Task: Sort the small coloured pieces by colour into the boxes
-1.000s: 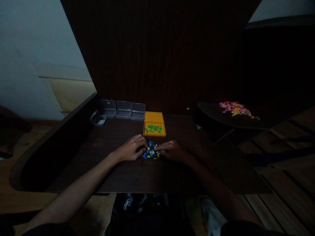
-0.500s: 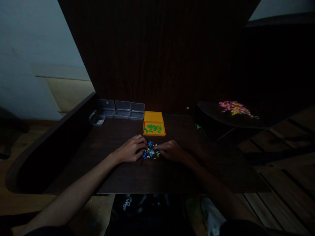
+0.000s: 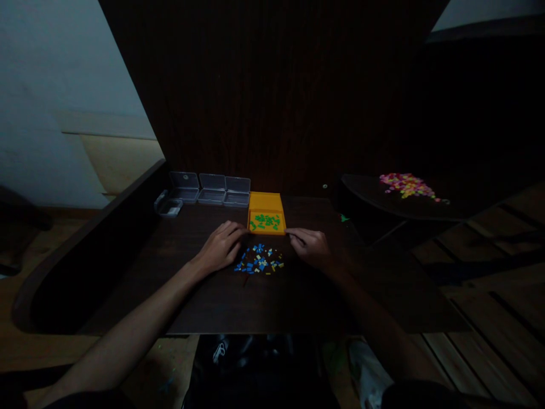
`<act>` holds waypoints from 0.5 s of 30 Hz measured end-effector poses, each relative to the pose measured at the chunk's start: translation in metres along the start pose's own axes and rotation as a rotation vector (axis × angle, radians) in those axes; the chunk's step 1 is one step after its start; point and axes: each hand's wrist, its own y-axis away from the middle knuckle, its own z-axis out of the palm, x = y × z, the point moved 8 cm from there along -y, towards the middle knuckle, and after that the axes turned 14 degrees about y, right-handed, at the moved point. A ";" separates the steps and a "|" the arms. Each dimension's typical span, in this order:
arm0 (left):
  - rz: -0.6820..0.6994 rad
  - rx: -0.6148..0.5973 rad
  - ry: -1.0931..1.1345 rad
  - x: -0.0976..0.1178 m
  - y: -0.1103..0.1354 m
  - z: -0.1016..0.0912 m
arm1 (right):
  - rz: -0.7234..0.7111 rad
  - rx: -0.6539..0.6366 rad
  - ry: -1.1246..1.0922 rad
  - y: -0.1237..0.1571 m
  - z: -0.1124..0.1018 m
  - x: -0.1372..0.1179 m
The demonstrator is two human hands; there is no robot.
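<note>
A shallow yellow box with its lid laid open at the back holds many small green pieces. My left hand reaches to its front left corner, fingers stretched and thumb apart. At the front right corner is my right hand, index finger extended, its tip at or touching the box. Neither hand shows anything between its fingers. Between my hands, just in front of the box, small blue, white and yellow pieces that look like tiny toy bricks lie scattered on the dark table.
Several clear plastic boxes with raised lids stand back left. A raised side edge bounds the table's left. On a curved shelf at right lies a pile of pink and yellow bits. A small green scrap lies below it.
Both hands have drawn apart and away from the loose pieces, up to the yellow box's front corners. More of the scattered blue and yellow pieces now shows.
</note>
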 end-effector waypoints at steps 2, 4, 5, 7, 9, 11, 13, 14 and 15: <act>-0.013 0.002 0.005 -0.003 0.000 0.000 | 0.011 -0.016 0.045 -0.001 0.002 0.003; -0.035 -0.024 0.005 -0.005 -0.001 0.004 | 0.022 -0.059 0.105 -0.001 0.007 0.004; -0.046 -0.033 0.006 -0.007 -0.001 0.005 | 0.030 -0.090 0.136 -0.001 0.011 0.004; -0.060 -0.044 0.023 -0.008 -0.001 0.008 | 0.046 -0.148 0.184 0.000 0.019 0.005; -0.056 -0.059 0.065 -0.008 -0.001 0.011 | 0.057 -0.179 0.200 0.001 0.027 0.007; -0.045 -0.083 0.108 -0.006 -0.002 0.015 | 0.063 -0.185 0.194 0.001 0.032 0.008; -0.045 -0.093 0.131 -0.005 -0.002 0.018 | 0.073 -0.186 0.182 0.000 0.036 0.010; -0.050 -0.092 0.135 -0.006 -0.002 0.019 | 0.079 -0.190 0.177 0.000 0.038 0.011; -0.056 -0.091 0.137 -0.006 -0.002 0.019 | 0.084 -0.194 0.174 -0.001 0.039 0.012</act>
